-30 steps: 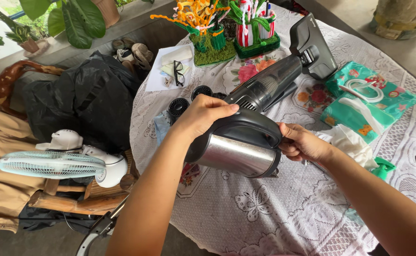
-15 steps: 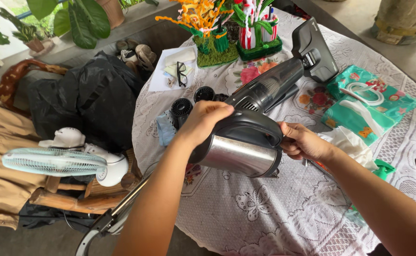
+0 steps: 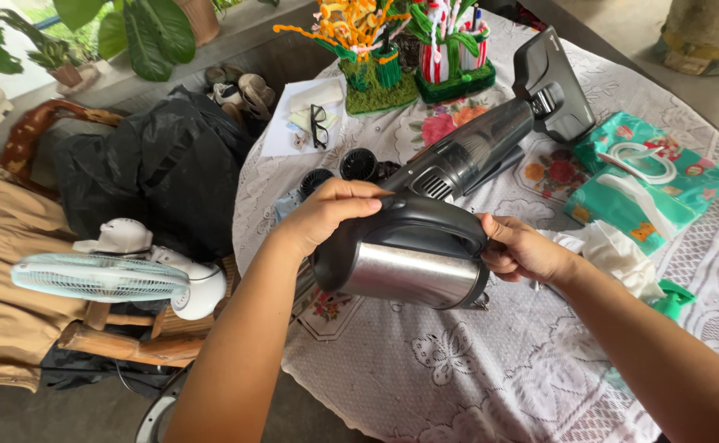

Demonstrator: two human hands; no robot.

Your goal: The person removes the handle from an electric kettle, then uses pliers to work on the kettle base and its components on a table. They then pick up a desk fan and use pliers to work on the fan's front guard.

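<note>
Vacuum (image 3: 425,246), dark grey, steel canister

- The scene is seen through a single head-worn camera, angled steeply down from above.
- The round table with a white lace cloth (image 3: 490,369) is viewed from close by, at arm's reach.
- The left hand (image 3: 330,212) and right hand (image 3: 523,250) are framed near the centre.
- No second view is provided.
</note>
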